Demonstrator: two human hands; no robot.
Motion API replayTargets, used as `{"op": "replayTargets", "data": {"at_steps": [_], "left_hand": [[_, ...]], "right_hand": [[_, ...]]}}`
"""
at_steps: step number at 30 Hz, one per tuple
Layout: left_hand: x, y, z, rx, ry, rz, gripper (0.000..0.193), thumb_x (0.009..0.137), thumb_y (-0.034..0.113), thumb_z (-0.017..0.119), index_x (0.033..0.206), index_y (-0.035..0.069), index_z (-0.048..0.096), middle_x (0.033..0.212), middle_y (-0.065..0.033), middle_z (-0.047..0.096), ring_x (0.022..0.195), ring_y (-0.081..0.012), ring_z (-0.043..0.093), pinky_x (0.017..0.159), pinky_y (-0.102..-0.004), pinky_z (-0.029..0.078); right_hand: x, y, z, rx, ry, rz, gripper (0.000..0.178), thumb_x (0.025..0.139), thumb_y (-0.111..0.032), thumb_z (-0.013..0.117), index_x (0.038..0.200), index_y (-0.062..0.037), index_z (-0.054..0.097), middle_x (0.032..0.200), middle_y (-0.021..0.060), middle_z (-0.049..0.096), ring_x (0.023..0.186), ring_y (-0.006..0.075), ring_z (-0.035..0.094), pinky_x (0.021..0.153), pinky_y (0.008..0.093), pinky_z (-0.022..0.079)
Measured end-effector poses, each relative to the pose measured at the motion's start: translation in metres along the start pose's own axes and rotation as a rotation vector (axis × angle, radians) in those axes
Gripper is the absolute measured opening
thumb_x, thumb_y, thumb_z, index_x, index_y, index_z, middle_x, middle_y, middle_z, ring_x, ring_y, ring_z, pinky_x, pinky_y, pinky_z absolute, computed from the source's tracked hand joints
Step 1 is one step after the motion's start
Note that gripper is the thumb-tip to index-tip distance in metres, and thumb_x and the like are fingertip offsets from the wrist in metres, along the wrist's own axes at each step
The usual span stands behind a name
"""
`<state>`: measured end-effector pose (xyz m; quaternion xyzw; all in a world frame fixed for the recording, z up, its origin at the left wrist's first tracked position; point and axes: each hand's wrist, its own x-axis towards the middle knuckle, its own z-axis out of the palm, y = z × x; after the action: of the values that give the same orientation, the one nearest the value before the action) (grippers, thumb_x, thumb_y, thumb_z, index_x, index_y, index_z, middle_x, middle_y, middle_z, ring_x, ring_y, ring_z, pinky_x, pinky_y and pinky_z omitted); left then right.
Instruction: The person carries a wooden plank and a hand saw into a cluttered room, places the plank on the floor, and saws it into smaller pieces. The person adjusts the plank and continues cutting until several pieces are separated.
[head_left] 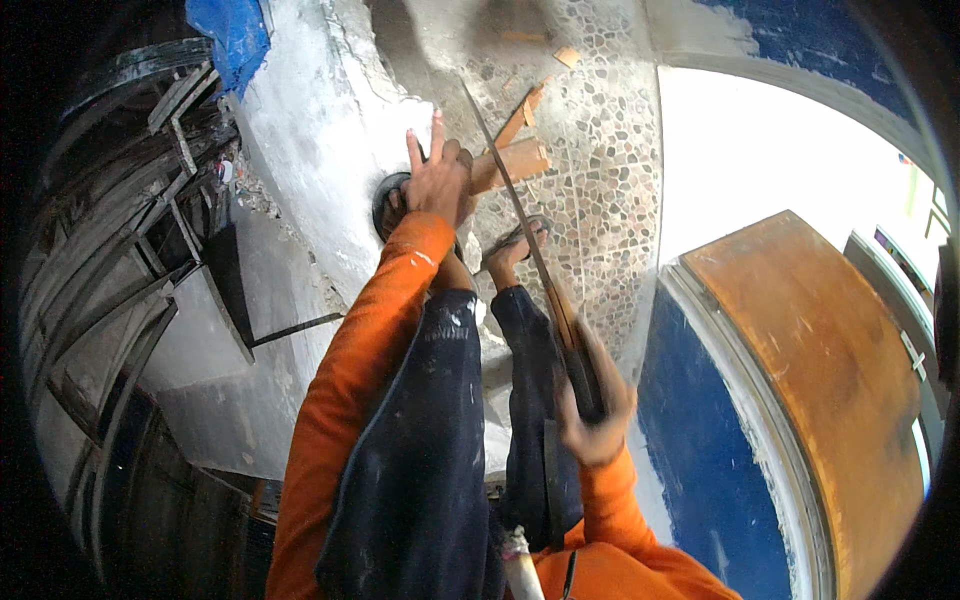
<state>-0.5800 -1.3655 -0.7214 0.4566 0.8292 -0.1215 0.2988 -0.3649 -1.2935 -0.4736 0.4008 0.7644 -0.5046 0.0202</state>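
Observation:
A handsaw (530, 225), seen nearly edge-on, runs up and to the left from its dark handle. My right hand (600, 410), a little blurred, is closed round that handle. The blade crosses a short wooden board (515, 165) low over the floor. My left hand (440, 185) holds the board's left end down, two fingers stretched forward and the others curled at the wood. Its far end under the hand is hidden. Just below that hand is my left foot in a black sandal (385, 205); my other foot (520, 240) rests on the floor beside the blade.
Wood offcuts (530, 105) lie on the pebble-patterned floor (605, 160). A rough white ledge (310, 130) is at left, with dark metal frames (180, 140) beyond it. At right stand a blue wall (700, 430) and a brown wooden panel (810, 350). A cigarette (520, 565) shows at the bottom.

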Motion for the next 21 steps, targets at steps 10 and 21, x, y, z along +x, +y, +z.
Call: {"op": "replayTargets", "data": {"at_steps": [10, 21], "left_hand": [[0.005, 0.011, -0.008, -0.140, 0.029, 0.034, 0.052, 0.072, 0.019, 0.076, 0.119, 0.003, 0.061, 0.131, -0.0140, 0.051, 0.150, -0.0382, 0.008, 0.115, -0.0680, 0.011], [0.011, 0.016, -0.012, -0.135, 0.067, 0.046, 0.041, 0.077, 0.020, 0.074, 0.114, 0.006, 0.066, 0.130, -0.0135, 0.053, 0.150, -0.0388, 0.008, 0.116, -0.0679, 0.007]], "right_hand": [[0.094, 0.025, 0.046, -0.045, 0.093, -0.171, 0.052, 0.082, 0.002, 0.061, 0.134, 0.0020, 0.053, 0.109, 0.0248, 0.068, 0.092, 0.0292, 0.072, 0.078, 0.0357, 0.057], [0.114, 0.044, 0.059, -0.122, 0.231, -0.315, 0.044, 0.086, -0.006, 0.062, 0.129, 0.0006, 0.057, 0.089, 0.0235, 0.070, 0.076, 0.0267, 0.072, 0.071, 0.0370, 0.055]]}}
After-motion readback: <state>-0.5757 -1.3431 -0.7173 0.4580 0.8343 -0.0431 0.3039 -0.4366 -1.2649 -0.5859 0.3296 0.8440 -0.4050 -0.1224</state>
